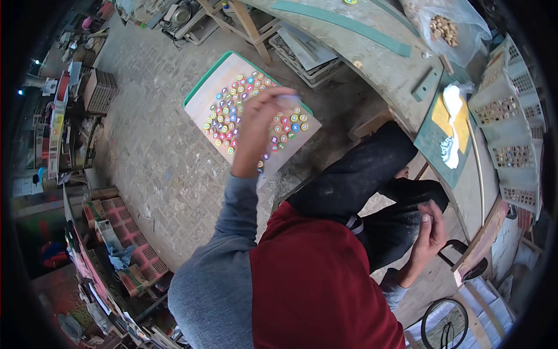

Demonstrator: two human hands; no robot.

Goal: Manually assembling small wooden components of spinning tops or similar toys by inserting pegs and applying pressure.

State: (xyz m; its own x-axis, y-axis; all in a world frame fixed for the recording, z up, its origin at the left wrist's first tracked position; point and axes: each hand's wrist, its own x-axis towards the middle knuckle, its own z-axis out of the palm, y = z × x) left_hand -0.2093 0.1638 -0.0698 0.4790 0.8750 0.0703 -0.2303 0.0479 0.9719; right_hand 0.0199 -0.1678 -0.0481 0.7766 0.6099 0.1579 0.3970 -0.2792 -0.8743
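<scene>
My left hand is above a pale board with a green rim, its fingers bent together and slightly blurred. Something small and whitish shows at their tips, too smeared to name. Many small round discs with coloured faces and letter-like marks lie on the board, partly hidden by that hand and forearm. Away to the right, beside my dark-trousered leg, my right hand is raised with thumb and fingers drawn together. What it pinches, if anything, does not show. The workbench edge is the nearest thing to it.
A workbench curves along the right, bearing a green strip, a plastic bag of small wooden pieces and white material on a yellow sheet. A pale plastic crate stands beyond. Shelves and pink crates line the left.
</scene>
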